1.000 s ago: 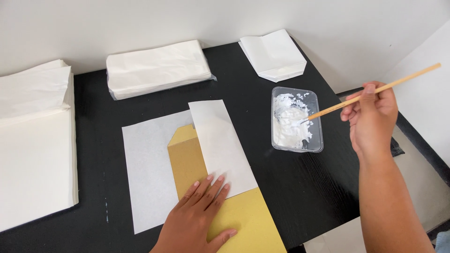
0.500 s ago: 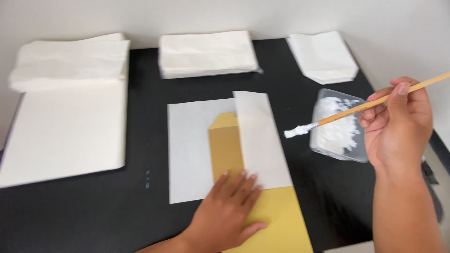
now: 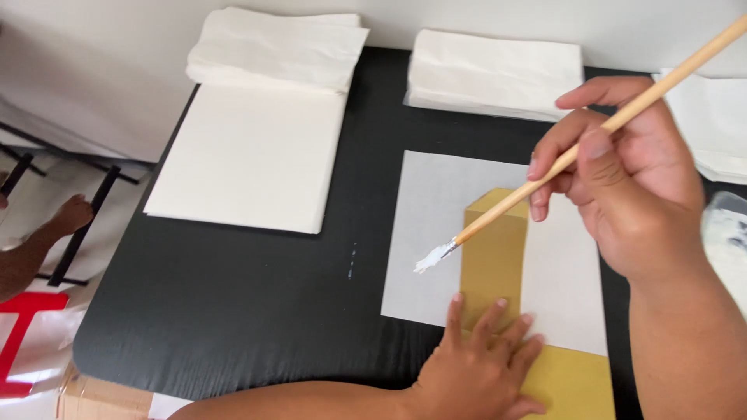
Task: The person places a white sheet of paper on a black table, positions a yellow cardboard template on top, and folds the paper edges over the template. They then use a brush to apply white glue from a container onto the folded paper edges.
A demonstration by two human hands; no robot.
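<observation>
Left hand (image 3: 482, 365) and right hand (image 3: 630, 187): both bare, no gloves, rings or watch; forearms unsleeved; nails short.

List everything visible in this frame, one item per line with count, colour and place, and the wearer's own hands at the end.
table: one, black, fills the middle of the view.
paper stacks: three, white, along the far edge: left, middle, right.
paper sheet: one, pale grey-white, flat, centre-right.
template: one, mustard yellow, lying on the sheet with a folded flap over its right side.
brush: one, wooden handle, white-loaded bristles over the sheet.
tray: one, clear with white paste, right edge.
another person's hand: one, far left, off the table.
left hand: pressing flat on the template.
right hand: gripping the brush.
</observation>
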